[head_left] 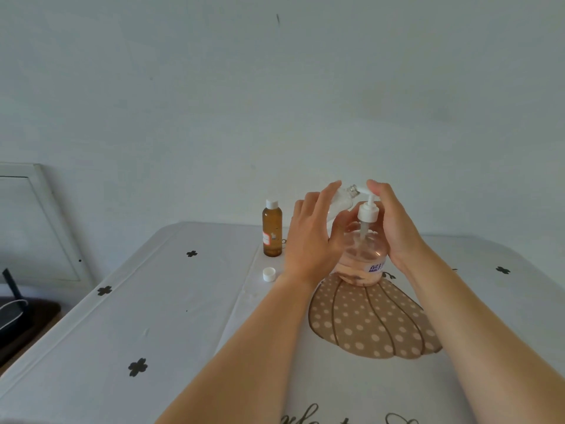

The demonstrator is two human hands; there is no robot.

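Observation:
A clear pump bottle [363,258] with pinkish liquid and a white pump head [367,211] stands on the white cloth. My left hand [315,237] holds a small clear bottle [344,198], tilted, with its open threaded neck up against the pump's nozzle. My right hand [389,221] wraps around the pump from the right, with its fingers on top of the pump head. A loose white cap [269,274] lies on the cloth, left of the pump bottle.
An amber bottle [272,229] with a white cap stands behind and left of my left hand. The cloth-covered surface [159,316] has black clover marks and a brown dotted print [370,322]. A plain wall rises behind; a white frame [39,221] leans at far left.

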